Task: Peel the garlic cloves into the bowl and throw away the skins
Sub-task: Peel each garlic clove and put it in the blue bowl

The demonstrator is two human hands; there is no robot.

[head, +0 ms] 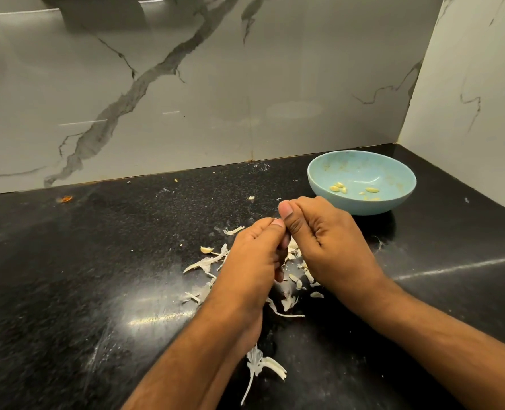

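- Step: we judge we're mid-peel; left hand (252, 255) & right hand (323, 235) pressed together, fingers curled tight round something small, prob. a clove; it's hidden, can't tell.
- Bowl (322, 184) just beyond right hand holds peeled cloves (338, 187).
- Skins (205, 263) litter the counter (97, 261) under both hands.
- Next: strip skin, drop clove in bowl, then bin skins.

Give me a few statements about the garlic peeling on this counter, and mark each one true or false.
1. The blue bowl holds a few peeled cloves. True.
2. The bowl sits left of both hands. False: it stands to the right, behind the right hand.
3. Loose skins lie scattered on the black counter. True.
4. The left hand rests flat on the counter, away from the other. False: both hands are pinched together, thumbs touching.
5. The skins are already thrown away. False: they remain on the counter.
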